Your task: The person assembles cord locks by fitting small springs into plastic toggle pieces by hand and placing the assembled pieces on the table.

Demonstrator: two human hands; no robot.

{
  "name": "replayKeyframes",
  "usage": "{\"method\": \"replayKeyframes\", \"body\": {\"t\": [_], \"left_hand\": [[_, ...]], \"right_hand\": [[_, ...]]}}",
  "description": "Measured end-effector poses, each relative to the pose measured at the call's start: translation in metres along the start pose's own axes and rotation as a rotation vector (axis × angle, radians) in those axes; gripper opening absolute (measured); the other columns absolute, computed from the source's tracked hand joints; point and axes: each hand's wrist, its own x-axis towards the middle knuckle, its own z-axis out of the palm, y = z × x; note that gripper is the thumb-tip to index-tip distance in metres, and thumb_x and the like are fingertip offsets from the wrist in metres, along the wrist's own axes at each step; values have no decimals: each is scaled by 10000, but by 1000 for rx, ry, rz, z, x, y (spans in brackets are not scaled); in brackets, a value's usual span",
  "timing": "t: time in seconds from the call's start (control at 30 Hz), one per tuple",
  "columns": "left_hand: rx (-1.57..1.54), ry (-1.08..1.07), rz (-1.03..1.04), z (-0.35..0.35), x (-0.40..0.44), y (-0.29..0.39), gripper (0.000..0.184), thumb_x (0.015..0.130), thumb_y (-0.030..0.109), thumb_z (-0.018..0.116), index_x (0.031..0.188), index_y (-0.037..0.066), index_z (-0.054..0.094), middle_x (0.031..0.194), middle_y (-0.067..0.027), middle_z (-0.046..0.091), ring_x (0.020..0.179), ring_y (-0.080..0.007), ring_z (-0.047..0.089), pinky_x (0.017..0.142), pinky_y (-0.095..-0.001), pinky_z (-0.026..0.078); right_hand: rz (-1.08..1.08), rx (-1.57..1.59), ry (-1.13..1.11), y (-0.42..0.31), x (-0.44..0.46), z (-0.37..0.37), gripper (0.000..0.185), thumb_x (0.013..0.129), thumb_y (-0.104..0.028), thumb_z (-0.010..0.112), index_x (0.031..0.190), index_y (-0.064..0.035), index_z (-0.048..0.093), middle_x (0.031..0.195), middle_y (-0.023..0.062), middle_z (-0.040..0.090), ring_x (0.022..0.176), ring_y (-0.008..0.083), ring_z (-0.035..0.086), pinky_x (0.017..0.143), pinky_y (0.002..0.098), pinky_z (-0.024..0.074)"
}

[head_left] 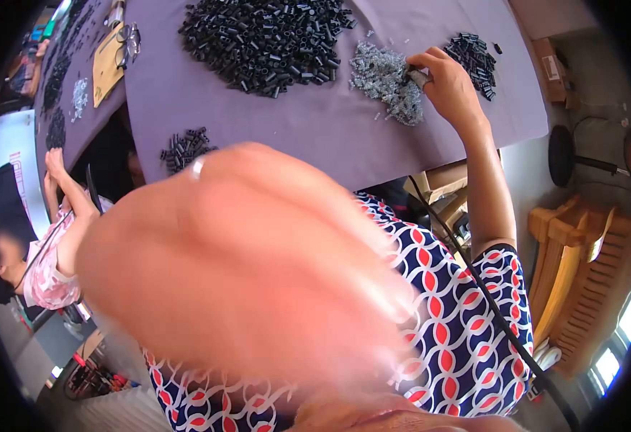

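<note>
My left hand (250, 259) is raised very close to the camera, large and smeared by motion, with a ring-like glint on one finger. It hides much of my patterned top, and its fingertips cannot be made out. Across the table my right hand (453, 85) rests at the right side of a heap of small silvery parts that look like springs (381, 75). Its fingers are bent together, and a grey wrap covers one of them. Whatever they pinch is hidden. Just beyond that hand lies a small pile of black tubes (474, 61).
A large heap of short black tubes (268, 43) covers the table's (286, 133) far middle. A smaller tube pile (186, 149) is near the left edge. Eyeglasses (128, 47) lie by a brown envelope (108, 68). Another person (52, 266) sits at left; a wooden chair (582, 273) stands right.
</note>
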Motion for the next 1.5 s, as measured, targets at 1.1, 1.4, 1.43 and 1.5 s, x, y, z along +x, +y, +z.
{"method": "replayKeyframes", "body": {"t": [1.1,1.4,1.43,1.5], "left_hand": [[287,59,-280,12,-7,70,84,912,131,545,848,76,542,664,-32,529,577,-170,429,539,-324,291],[274,35,-353,40,2,85,101,907,130,527,815,90,513,606,-8,482,502,-135,365,463,-303,221],[270,18,-345,39,6,81,104,906,130,525,812,92,510,600,-5,476,494,-131,358,454,-301,213],[261,-14,-326,39,14,73,109,905,130,521,804,95,504,587,0,466,477,-123,343,437,-297,198]], "right_hand": [[240,29,450,35,-34,-28,388,807,96,648,1140,-93,711,1073,44,678,742,116,594,690,255,511],[174,179,405,15,-41,-11,508,727,107,599,1165,-132,697,1171,55,653,775,229,635,746,325,544],[152,162,415,20,-42,-9,494,722,100,596,1149,-125,695,1163,57,657,776,240,640,742,330,546],[150,127,407,18,-46,-11,484,720,91,595,1144,-122,691,1151,61,661,792,245,652,743,342,549]]}}
